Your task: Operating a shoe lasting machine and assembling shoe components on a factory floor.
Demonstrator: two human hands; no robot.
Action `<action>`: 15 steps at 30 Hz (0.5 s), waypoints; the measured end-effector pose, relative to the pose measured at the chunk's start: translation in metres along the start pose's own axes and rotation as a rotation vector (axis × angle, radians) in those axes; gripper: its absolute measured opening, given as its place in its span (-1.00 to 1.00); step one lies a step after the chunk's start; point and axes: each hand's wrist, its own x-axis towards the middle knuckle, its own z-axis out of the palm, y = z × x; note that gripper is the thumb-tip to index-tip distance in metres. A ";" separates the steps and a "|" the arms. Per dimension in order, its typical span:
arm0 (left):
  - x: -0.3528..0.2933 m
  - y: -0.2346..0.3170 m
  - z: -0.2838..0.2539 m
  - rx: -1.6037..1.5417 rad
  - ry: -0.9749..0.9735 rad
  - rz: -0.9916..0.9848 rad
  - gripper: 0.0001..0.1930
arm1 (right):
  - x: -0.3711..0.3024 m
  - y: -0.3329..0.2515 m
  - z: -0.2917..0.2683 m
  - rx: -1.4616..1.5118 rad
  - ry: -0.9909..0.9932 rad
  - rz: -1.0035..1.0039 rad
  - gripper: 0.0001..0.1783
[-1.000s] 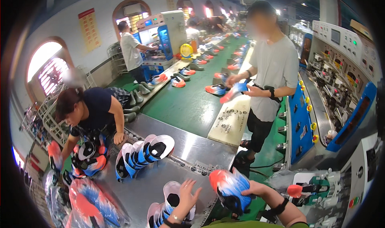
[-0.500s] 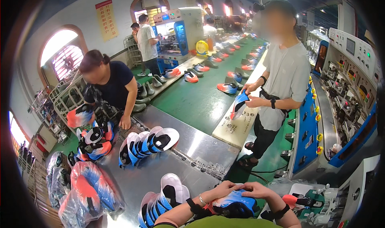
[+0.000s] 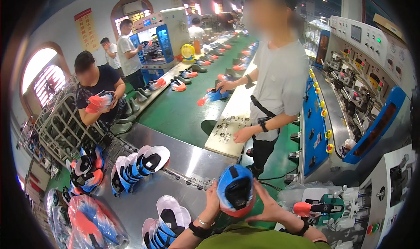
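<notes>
A blue, white and coral shoe upper point(image 3: 236, 188) is raised in front of me, its dark opening facing up. My left hand point(image 3: 211, 201) grips its left side, fingers along the edge. On the other side my right hand point(image 3: 270, 206) cups the shoe upper, thumb low and fingers spread along its edge. To the left on the metal table point(image 3: 192, 157), a row of nested shoe uppers point(image 3: 168, 222) lies close to my left forearm. A second nested row point(image 3: 138, 168) sits farther off.
At right stands a clamping machine point(image 3: 330, 209) with a coral-toed piece on it, and behind it a long blue machine point(image 3: 313, 131). Plastic-wrapped shoe uppers point(image 3: 92, 225) lie at left. One co-worker point(image 3: 280, 82) stands by the green conveyor point(image 3: 175, 113); another point(image 3: 98, 91) handles uppers at left.
My hands have lifted the shoe upper and turned its opening upward. The right co-worker now extends an upper over the conveyor with one hand. The left co-worker has raised one in both hands.
</notes>
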 end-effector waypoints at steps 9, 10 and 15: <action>-0.007 0.022 0.079 0.037 -0.661 -0.313 -0.58 | -0.032 0.033 -0.020 -0.311 0.563 -0.035 0.43; -0.009 0.020 0.090 0.054 -0.692 -0.357 -0.57 | -0.036 0.030 -0.024 -0.233 0.611 -0.068 0.46; -0.006 0.007 0.153 -0.041 -0.697 -0.584 -0.51 | -0.061 0.047 -0.046 -0.141 0.823 -0.060 0.54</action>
